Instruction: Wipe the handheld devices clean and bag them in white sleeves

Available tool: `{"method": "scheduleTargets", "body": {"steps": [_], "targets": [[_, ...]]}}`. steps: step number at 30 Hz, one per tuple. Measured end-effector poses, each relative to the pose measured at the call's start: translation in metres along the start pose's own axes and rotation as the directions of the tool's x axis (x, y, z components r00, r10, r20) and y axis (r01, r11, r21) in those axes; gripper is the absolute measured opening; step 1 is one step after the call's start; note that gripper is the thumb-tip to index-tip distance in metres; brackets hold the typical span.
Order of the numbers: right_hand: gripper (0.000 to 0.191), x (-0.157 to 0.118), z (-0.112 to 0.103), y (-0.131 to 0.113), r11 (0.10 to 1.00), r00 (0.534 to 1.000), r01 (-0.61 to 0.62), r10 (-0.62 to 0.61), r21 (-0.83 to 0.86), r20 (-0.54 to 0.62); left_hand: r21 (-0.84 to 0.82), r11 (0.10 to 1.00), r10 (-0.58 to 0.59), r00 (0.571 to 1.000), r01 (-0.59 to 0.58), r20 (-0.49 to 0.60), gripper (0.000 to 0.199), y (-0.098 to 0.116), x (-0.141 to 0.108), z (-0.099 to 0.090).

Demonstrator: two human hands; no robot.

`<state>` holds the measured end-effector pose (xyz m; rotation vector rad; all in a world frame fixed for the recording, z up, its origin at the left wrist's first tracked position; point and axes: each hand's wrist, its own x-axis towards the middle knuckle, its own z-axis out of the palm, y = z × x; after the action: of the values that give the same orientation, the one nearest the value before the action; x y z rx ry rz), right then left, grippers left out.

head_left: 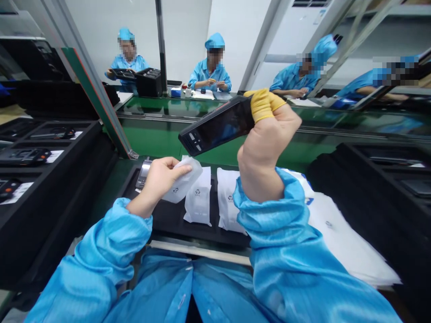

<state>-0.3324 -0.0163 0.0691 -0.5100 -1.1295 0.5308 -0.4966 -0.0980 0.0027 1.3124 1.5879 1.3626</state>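
My right hand [269, 121], with yellow finger cots on its fingers, grips a black handheld terminal [218, 128] by one end and holds it up, tilted, its dark screen and a few keys showing. Between the thumb and fingers of my left hand [163, 177] is a thin white plastic bag [183, 181] with a recycling mark. The terminal's lower end is just above the bag, outside it. Below, two filled white bags [198, 202] lie in a black foam tray [175, 222]. Another device [143, 174] sits at the tray's left, partly behind my left hand.
Stacked black foam trays [50, 179] with devices stand at the left, and more trays [373, 179] at the right. A pile of flat white bags [346, 242] lies right of my right arm. Across the green conveyor [151, 107], several co-workers in blue sit working.
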Motion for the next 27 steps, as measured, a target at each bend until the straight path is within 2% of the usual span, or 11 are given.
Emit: {"method": "scheduleTargets", "body": {"steps": [5, 12, 17, 22, 27], "targets": [[0.01, -0.007, -0.007, 0.009, 0.999, 0.999, -0.043, 0.043, -0.026, 0.008, 0.023, 0.999, 0.034, 0.999, -0.034, 0.011, 0.055, 0.0, -0.003, 0.003], [0.01, -0.005, -0.018, 0.028, 0.98, 0.994, -0.102, 0.109, -0.171, 0.032, -0.164, 0.985, -0.049, 0.995, 0.062, 0.086, 0.062, -0.004, -0.006, 0.005], [0.01, -0.007, -0.013, 0.023, 0.99, 0.992, -0.125, 0.126, -0.07, 0.011, -0.215, 0.975, -0.044, 0.997, 0.058, 0.069, 0.062, -0.01, -0.006, 0.01], [0.012, -0.011, -0.012, 0.018, 0.979, 0.98, -0.197, 0.197, -0.058, 0.001, -0.258, 0.96, -0.055, 0.978, 0.108, 0.202, 0.061, -0.015, -0.008, 0.014], [0.018, -0.013, -0.017, 0.015, 0.982, 0.982, -0.189, 0.189, -0.028, 0.004, -0.377, 0.92, -0.061, 0.99, 0.106, 0.13, 0.059, -0.021, -0.009, 0.016]]}}
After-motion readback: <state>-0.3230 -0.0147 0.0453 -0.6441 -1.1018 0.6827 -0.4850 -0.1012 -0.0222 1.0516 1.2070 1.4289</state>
